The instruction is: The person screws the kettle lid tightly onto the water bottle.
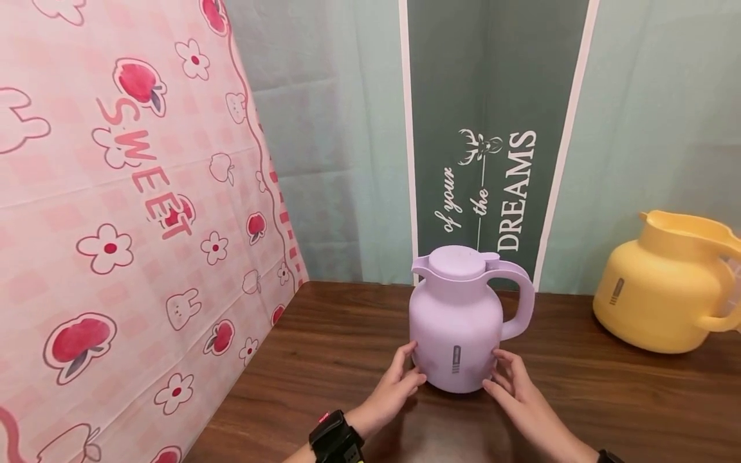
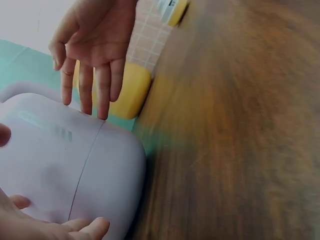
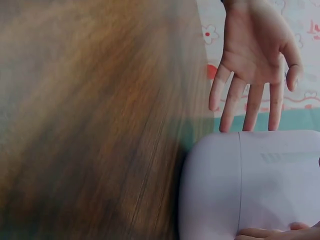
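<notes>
A lilac thermos jug point(image 1: 457, 321) stands upright on the wooden table, its spout to the left and its handle to the right. My left hand point(image 1: 393, 386) touches the lower left side with its fingers. On the lower right side, my right hand point(image 1: 521, 392) rests its fingertips against the jug. Neither hand is on the handle. From the left wrist, the right hand point(image 2: 102, 42) shows its palm, fingers extended to the jug body point(image 2: 50, 155). The right wrist view likewise shows the left hand point(image 3: 255, 47) with straight fingers reaching the jug point(image 3: 270, 175).
A yellow jug point(image 1: 654, 296) stands at the right, its top without a lid. The wooden table point(image 1: 330, 334) meets a green printed cloth point(image 1: 370, 212) behind. A pink patterned cloth point(image 1: 139, 276) hangs on the left.
</notes>
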`<state>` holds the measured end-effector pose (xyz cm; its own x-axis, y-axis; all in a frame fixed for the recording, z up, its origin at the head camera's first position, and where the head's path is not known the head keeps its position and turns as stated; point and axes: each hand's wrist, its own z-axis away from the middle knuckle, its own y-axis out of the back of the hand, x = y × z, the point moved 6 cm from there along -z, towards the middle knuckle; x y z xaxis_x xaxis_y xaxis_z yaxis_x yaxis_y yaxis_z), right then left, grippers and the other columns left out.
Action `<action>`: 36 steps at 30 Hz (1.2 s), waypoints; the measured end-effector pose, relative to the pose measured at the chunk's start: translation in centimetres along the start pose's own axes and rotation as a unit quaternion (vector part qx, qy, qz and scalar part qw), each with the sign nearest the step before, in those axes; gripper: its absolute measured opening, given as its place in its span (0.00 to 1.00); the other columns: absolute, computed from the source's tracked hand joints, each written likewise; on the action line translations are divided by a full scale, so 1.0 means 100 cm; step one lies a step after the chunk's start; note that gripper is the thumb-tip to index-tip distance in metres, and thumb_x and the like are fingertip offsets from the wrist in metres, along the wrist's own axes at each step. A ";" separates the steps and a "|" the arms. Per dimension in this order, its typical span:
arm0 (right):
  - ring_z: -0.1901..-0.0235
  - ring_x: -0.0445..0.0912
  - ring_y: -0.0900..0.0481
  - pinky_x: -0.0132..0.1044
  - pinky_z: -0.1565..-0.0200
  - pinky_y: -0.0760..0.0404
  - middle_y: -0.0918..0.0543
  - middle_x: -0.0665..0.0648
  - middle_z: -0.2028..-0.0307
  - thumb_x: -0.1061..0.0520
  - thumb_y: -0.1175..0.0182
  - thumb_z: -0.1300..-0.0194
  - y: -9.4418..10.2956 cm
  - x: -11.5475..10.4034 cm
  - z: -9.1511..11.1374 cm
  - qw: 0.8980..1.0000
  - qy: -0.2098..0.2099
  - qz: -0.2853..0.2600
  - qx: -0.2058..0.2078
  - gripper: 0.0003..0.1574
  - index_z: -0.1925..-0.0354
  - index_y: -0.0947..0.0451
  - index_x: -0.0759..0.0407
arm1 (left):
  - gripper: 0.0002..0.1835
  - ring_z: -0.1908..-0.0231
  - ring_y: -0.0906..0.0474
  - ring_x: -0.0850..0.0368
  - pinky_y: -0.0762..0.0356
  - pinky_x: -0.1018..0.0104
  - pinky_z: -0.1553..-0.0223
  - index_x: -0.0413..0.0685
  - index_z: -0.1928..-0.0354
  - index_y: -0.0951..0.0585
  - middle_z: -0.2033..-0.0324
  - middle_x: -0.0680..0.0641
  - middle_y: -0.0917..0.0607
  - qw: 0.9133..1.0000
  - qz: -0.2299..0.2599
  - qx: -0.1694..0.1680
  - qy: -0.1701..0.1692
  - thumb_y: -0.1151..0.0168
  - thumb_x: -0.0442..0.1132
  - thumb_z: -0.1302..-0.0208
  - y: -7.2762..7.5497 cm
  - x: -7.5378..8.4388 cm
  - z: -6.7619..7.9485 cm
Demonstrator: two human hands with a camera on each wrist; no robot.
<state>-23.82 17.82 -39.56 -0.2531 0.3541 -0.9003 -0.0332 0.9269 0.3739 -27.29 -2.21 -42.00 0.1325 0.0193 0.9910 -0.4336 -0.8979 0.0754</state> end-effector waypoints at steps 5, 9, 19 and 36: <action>0.38 0.71 0.43 0.53 0.47 0.29 0.52 0.81 0.34 0.61 0.48 0.29 -0.001 0.009 -0.009 1.000 -0.024 -0.010 -0.001 0.34 0.35 0.54 0.70 | 0.36 0.34 0.44 0.37 0.36 0.44 0.42 0.45 0.28 0.49 0.28 0.37 0.58 1.000 0.000 0.008 0.019 0.52 0.35 0.37 0.001 -0.006 -0.010; 0.38 0.71 0.42 0.54 0.45 0.30 0.50 0.79 0.34 0.60 0.49 0.28 0.000 0.013 -0.018 0.999 -0.033 -0.008 0.002 0.34 0.34 0.54 0.69 | 0.37 0.33 0.44 0.39 0.37 0.43 0.40 0.47 0.26 0.50 0.27 0.39 0.56 0.999 0.004 0.011 0.037 0.52 0.36 0.37 0.003 -0.009 -0.021; 0.40 0.68 0.35 0.53 0.45 0.29 0.41 0.77 0.38 0.58 0.50 0.28 -0.003 0.014 -0.032 0.999 -0.043 0.002 -0.005 0.38 0.30 0.57 0.66 | 0.36 0.36 0.40 0.42 0.32 0.45 0.44 0.44 0.27 0.47 0.37 0.38 0.38 0.996 0.017 0.080 0.048 0.48 0.40 0.36 0.004 -0.007 -0.039; 0.39 0.59 0.36 0.50 0.42 0.34 0.33 0.71 0.41 0.57 0.53 0.27 -0.009 0.021 -0.062 0.997 -0.070 -0.007 0.030 0.24 0.39 0.38 0.69 | 0.24 0.46 0.32 0.49 0.30 0.49 0.48 0.41 0.38 0.33 0.44 0.41 0.29 0.993 -0.039 0.110 0.003 0.49 0.44 0.33 0.000 -0.006 -0.068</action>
<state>-30.33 16.99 -40.40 -0.1148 0.3507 -0.9294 0.0226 0.9363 0.3505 -33.42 0.73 -41.80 0.1519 0.0946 0.9838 -0.2172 -0.9679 0.1266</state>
